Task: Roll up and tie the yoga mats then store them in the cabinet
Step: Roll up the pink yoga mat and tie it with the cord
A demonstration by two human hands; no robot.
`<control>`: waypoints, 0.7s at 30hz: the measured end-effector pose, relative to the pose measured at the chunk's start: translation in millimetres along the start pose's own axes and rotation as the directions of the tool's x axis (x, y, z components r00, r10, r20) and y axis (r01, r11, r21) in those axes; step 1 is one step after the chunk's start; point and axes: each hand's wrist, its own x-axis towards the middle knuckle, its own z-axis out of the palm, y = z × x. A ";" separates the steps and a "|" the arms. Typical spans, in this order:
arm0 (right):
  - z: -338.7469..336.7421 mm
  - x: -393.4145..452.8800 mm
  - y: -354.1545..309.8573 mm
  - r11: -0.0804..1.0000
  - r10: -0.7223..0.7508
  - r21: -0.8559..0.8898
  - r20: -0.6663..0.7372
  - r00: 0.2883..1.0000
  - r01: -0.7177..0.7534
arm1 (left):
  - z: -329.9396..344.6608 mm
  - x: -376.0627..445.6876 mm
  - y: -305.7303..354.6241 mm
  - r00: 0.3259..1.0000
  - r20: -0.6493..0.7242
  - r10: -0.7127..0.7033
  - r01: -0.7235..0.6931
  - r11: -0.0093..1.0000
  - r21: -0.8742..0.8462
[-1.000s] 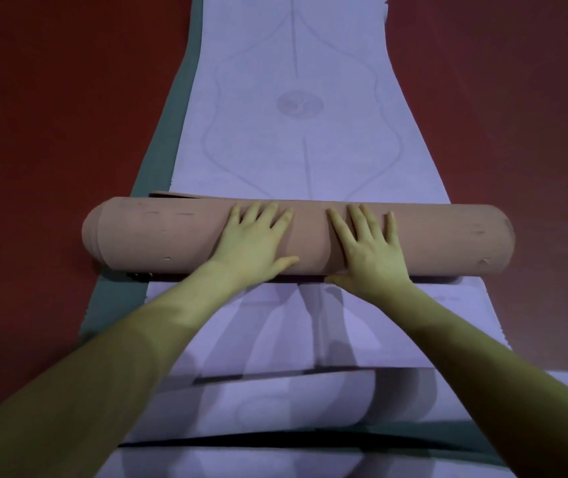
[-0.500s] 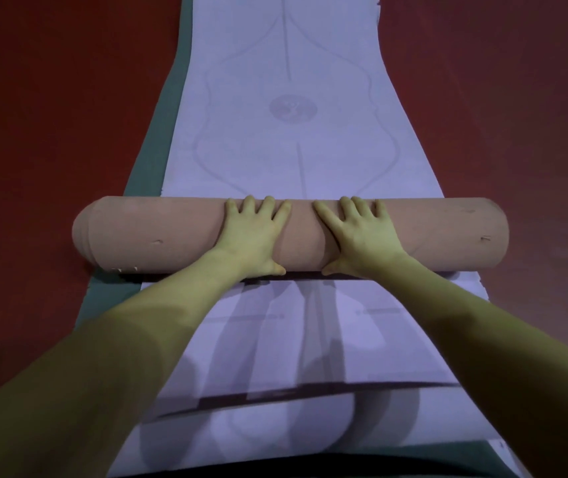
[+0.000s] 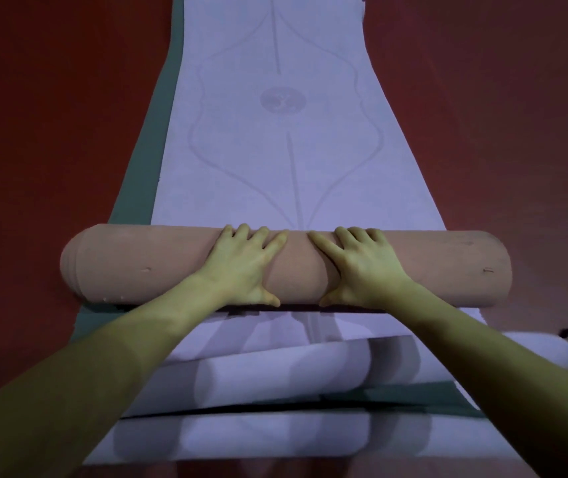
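The scene is dimly lit, with a cool, greenish cast. Several overlapping soft shadows of the arms are thrown on the mat (image 3: 275, 160) near the bottom. Straight edges are bent by wide-angle distortion. Detail is softened throughout; no glare is seen.

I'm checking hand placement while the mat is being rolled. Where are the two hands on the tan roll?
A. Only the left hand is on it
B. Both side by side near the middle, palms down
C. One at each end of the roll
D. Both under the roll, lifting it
B: the left hand and the right hand lie flat with fingers spread on top of the tan roll, close together near its middle, leaving both ends bare.
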 end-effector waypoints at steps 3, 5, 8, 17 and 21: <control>-3.8 -14.2 -2.7 0.999 -0.027 0.030 0.058 0.998 0.026 | -1.4 -13.6 8.0 0.999 0.035 0.029 -0.028 1.000 -0.011; -4.4 -18.7 -4.0 0.998 -0.023 0.065 0.081 0.996 0.018 | -2.5 -16.6 9.3 0.998 0.058 0.022 -0.021 0.999 -0.025; 0.7 -22.0 -1.0 0.990 0.006 0.143 0.023 1.000 -0.009 | -7.2 -12.1 2.3 0.996 0.088 0.015 -0.006 0.994 -0.105; 16.9 -20.7 11.4 0.997 0.025 0.072 -0.276 0.961 -0.006 | -6.8 12.5 0.1 0.997 -0.054 0.049 -0.053 0.996 -0.068; 12.2 -12.0 31.0 0.999 0.046 0.017 -0.020 0.999 -0.046 | -4.6 34.1 13.4 0.999 0.013 -0.038 0.038 0.999 -0.006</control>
